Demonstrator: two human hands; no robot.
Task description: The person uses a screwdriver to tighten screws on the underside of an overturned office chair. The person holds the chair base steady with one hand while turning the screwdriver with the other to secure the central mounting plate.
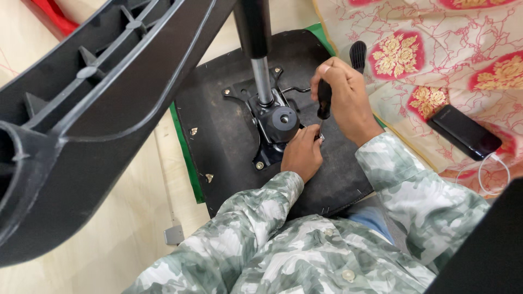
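Black metal chair mechanism plate sits bolted at the middle of the upturned seat underside; the right hand is closed around a black-handled screwdriver, tip down at the plate's edge; the left hand pinches beside that tip; a dark phone lies on patterned cloth well apart.

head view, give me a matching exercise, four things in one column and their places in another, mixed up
Things:
1. screwdriver
2. phone
3. left hand
4. chair base leg

Places:
a. on the patterned cloth
b. gripped in the right hand
c. looming close at upper left
d. on the seat underside, at the screwdriver's tip

Pairs: 1-b, 2-a, 3-d, 4-c
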